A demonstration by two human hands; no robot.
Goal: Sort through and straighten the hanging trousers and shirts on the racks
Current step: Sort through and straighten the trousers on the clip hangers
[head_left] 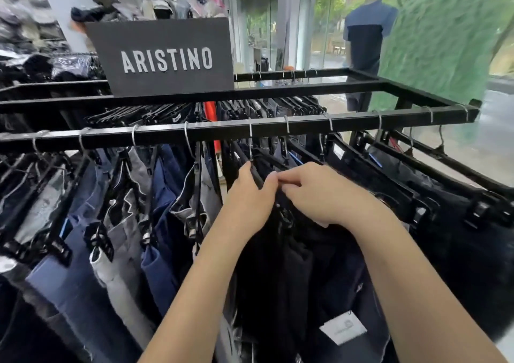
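Observation:
A black metal rack rail (211, 132) runs across the view, with several pairs of trousers on black clip hangers. My left hand (247, 198) grips the bar of a black clip hanger (254, 175) at the middle of the rail. My right hand (319, 193) meets it from the right, its fingers pinched on the same hanger's clip end above the dark trousers (300, 265). To the left hang blue and grey jeans (155, 209). To the right hang black trousers (434, 209). A white paper tag (343, 329) dangles from the dark pair below my hands.
A black sign reading ARISTINO (164, 57) stands on the rack's top frame. A second rail (292, 75) behind carries more hangers. A mannequin in a dark blue shirt (367, 34) stands by the glass front at the right. Stacked clothing fills the far left.

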